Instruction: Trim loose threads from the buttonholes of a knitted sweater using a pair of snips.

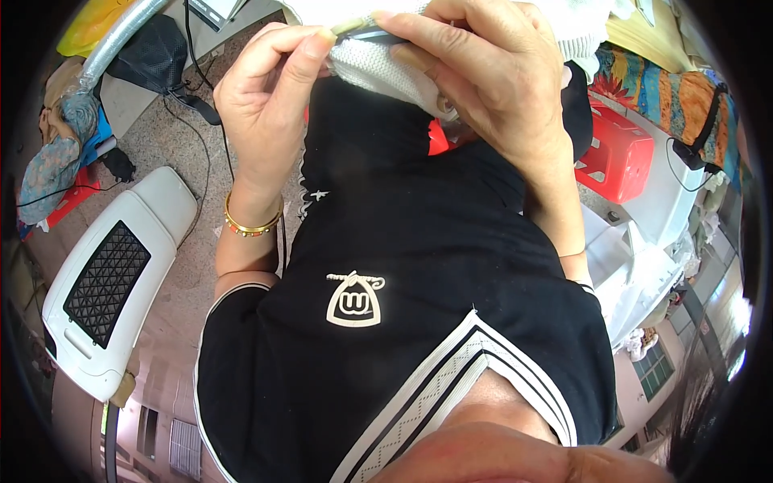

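A white knitted fabric is held up between my two hands at the top of the view. My left hand pinches its edge with thumb and forefinger. On the other side my right hand is closed on the fabric, its index finger and thumb reaching toward the left fingertips. Between the hands runs a narrow pale strip along the fabric's edge. A thin grey, metallic-looking piece shows by the right fingers; its kind cannot be made out. More of the white fabric spreads behind my right hand.
Red plastic stools stand on the right, near a patterned orange and teal cloth. On the left are a white chair-like piece with a black mesh panel, a black mesh bag, dark cables and a silvery tube. Another person's patterned sleeve shows far left.
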Motion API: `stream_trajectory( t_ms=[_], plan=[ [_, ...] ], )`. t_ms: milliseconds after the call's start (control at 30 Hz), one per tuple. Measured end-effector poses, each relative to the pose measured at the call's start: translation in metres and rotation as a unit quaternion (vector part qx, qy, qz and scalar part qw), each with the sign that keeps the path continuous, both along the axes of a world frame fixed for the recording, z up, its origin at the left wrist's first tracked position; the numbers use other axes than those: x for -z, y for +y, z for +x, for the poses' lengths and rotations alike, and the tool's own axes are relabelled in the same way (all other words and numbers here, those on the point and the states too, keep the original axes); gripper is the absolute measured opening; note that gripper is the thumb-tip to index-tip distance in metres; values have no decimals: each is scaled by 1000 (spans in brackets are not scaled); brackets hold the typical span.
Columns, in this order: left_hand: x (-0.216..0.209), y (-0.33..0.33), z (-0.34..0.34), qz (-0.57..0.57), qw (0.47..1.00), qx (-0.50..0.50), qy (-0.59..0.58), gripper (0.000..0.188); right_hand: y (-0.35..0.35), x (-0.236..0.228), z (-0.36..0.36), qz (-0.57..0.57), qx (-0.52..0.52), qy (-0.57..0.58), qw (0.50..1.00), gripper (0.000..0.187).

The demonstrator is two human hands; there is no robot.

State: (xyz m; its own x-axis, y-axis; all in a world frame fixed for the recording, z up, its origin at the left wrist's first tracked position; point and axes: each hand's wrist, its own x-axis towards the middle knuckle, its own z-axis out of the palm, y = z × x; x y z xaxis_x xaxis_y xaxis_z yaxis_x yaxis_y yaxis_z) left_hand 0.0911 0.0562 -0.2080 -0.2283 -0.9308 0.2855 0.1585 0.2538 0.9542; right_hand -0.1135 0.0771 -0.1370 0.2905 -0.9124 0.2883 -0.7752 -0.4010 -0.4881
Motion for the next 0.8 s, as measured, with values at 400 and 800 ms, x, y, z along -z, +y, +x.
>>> stream_trajectory(
  t_ms=[400, 800],
  plan=[
    [-9, -39, 24, -62, 987, -148, -26, 12, 28, -11, -31, 20, 78, -266, 961, 35],
    [-31, -8, -2, -138, 967, -141, -162, 20, 43, 31, -37, 40, 26, -321, 946, 40]
  ],
)
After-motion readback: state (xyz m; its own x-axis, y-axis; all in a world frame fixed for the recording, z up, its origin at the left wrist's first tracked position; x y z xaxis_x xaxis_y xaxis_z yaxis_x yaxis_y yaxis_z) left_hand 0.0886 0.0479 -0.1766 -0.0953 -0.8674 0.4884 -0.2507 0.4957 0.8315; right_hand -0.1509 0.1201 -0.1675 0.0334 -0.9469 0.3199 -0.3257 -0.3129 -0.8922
